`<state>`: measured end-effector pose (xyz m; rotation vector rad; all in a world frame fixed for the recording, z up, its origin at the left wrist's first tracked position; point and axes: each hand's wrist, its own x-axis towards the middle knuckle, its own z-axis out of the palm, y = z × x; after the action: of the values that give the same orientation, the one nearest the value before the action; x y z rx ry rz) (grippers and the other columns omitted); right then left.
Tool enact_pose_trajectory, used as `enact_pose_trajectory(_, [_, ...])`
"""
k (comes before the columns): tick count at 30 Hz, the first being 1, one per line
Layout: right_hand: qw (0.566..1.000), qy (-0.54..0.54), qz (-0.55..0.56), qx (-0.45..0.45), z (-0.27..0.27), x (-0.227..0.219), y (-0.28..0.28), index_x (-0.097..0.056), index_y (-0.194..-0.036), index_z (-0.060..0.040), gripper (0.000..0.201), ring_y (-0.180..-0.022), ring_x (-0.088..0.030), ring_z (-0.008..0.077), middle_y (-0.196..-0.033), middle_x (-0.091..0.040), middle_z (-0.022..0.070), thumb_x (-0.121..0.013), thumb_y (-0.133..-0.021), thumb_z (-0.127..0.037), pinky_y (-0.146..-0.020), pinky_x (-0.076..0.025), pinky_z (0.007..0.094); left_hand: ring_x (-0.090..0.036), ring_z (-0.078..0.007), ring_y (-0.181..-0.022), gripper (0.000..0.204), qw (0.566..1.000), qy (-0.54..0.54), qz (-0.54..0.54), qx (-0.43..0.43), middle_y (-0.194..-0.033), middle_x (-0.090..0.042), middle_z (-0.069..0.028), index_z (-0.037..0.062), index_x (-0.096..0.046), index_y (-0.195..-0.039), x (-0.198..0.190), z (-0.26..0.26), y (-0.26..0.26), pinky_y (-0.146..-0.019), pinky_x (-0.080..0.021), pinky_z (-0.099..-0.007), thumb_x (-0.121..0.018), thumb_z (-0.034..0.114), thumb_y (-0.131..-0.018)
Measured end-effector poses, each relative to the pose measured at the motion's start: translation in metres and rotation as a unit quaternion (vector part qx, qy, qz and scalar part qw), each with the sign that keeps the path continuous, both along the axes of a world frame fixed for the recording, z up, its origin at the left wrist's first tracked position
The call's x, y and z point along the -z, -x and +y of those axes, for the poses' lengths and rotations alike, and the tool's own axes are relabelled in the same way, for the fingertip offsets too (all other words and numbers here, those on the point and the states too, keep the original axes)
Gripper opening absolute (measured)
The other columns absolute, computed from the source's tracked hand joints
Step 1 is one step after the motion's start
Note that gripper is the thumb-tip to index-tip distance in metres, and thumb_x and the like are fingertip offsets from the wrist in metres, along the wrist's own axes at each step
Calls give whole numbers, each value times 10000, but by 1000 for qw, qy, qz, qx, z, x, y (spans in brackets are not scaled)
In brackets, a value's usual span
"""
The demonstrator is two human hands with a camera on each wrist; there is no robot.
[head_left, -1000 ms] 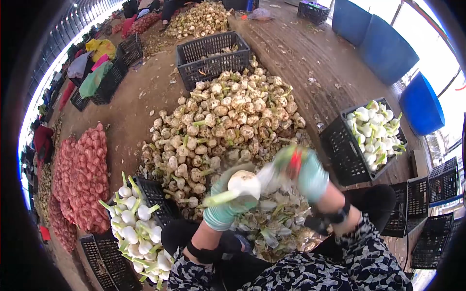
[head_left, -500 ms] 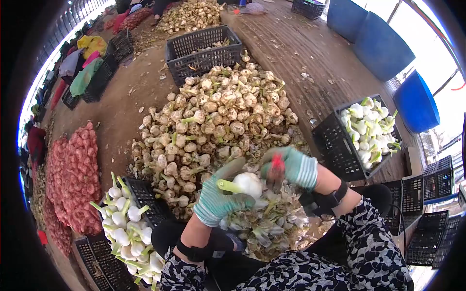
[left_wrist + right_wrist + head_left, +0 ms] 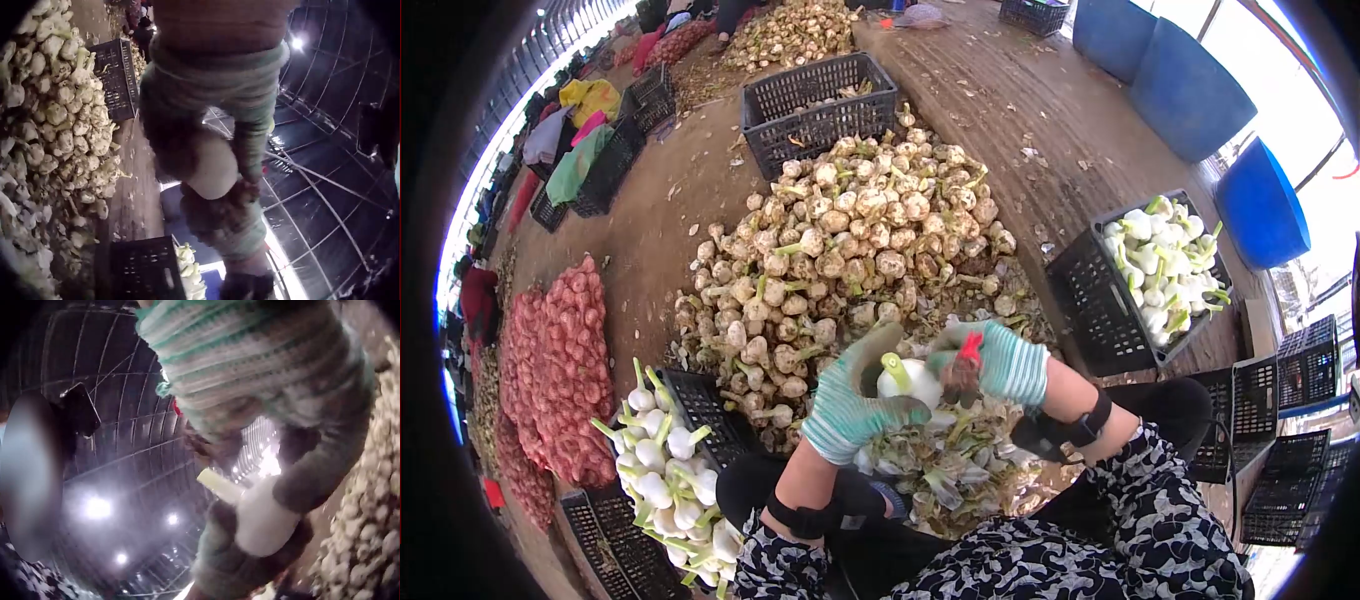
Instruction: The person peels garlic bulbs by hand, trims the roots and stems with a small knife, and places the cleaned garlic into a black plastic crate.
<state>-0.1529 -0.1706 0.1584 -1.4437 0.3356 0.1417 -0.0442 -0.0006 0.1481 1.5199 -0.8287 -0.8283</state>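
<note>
A peeled white garlic bulb [image 3: 916,380] with a short green stem sits between both hands, its stem tilted up and to the left. My left hand [image 3: 852,400], in a green-and-white striped glove, grips it from the left with thumb and fingers around it. From the right, my gloved right hand [image 3: 1006,364] has curled fingers on the bulb's side. A red band [image 3: 969,348] wraps one of its dirt-darkened fingers. In the right wrist view, the bulb [image 3: 267,519] shows smooth and white, with a dark fingertip against it. Below the hands lies a heap of stripped skins [image 3: 945,465].
A large pile of unpeeled garlic [image 3: 840,240] spreads ahead, with a black crate [image 3: 820,110] behind. Peeled bulbs fill a crate [image 3: 1100,300] at the right and another [image 3: 710,415] at the left. Red net sacks [image 3: 555,370] stand far left; blue tubs [image 3: 1262,205] line the right.
The right hand, blurred and pulling off to the right earlier, has come back against the bulb. The left hand has turned the bulb so its stem points more upward.
</note>
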Motion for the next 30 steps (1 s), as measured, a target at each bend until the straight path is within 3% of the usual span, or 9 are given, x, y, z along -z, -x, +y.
enact_pose_trajectory(2, [920,-376,-26,106,-17,16,4,-481,-983,23,193,-695,-526,99,-803,-549,45,-515,-798,-22,-558,-439,208,-458,-211,-1044,821,993,77,85,-32,-1147,-458,-132,-20,-373,-1189,1,-1,0,-874,-392,-318,-790,171,-507])
enact_pose_trajectory(7, [988,110,-103,25,12,3,8,-537,-917,14,149,-647,-510,95,-760,-551,25,-545,-768,4,-561,-434,211,-448,-199,-1056,787,1000,8,15,-16,-1165,-442,-127,-9,-359,-1204,-8,-4,2,-870,-396,-313,-764,134,-545])
enact_pose_trajectory(10, [989,30,-32,138,29,11,5,-537,-861,11,128,-636,-508,109,-733,-553,35,-560,-736,19,-573,-432,219,-449,-192,-1052,716,989,47,127,-61,-1166,-443,-125,-5,-361,-1204,4,-6,5,-877,-386,-306,-726,92,-596])
enact_pose_trajectory(11, [912,387,-126,49,32,9,4,-528,-826,-10,147,-629,-517,130,-710,-544,50,-555,-693,47,-553,-439,250,-472,-189,-1017,622,982,105,136,-75,-1121,-482,-122,-3,-358,-1207,16,-8,9,-875,-379,-301,-664,107,-676])
enact_pose_trajectory(18, [946,39,-191,260,48,30,-14,-505,-764,-25,157,-611,-537,309,-656,-531,177,-589,-653,-98,-519,-433,346,-533,-181,-879,257,911,227,260,-227,-961,-563,-106,-3,-564,-939,12,-5,5,-752,-451,-302,-512,84,-702])
enact_pose_trajectory(20, [872,465,130,85,5,118,-23,-524,-709,-16,154,-625,-555,289,-689,-567,172,-568,-721,-163,-534,-448,359,-546,-197,-826,226,879,247,347,-214,-907,-572,-100,3,-566,-899,9,0,4,-725,-462,-319,-510,95,-700])
enact_pose_trajectory(22, [810,450,277,-256,14,89,-16,-525,-1029,-54,382,-817,-563,314,-904,-582,175,-596,-713,-257,-726,-442,350,-572,-230,-720,171,794,289,506,-171,-799,-590,-89,14,-569,-817,5,-3,-7,-672,-484,-353,-505,118,-697])
enact_pose_trajectory(26, [935,351,9,-43,5,30,-8,-436,-1157,-32,589,-934,-526,196,-1088,-529,132,-541,-604,143,-790,-425,261,-573,-228,-651,191,767,249,548,-223,-747,-588,-101,42,-556,-745,1,-2,-16,-617,-487,-350,-489,219,-765])
enact_pose_trajectory(30, [869,339,-353,73,38,-25,-26,-531,-986,-17,389,-826,-563,245,-927,-569,132,-631,-614,35,-734,-459,294,-556,-289,-638,265,746,215,581,-246,-725,-565,-117,2,-521,-872,8,-12,-9,-608,-475,-409,-443,228,-757])
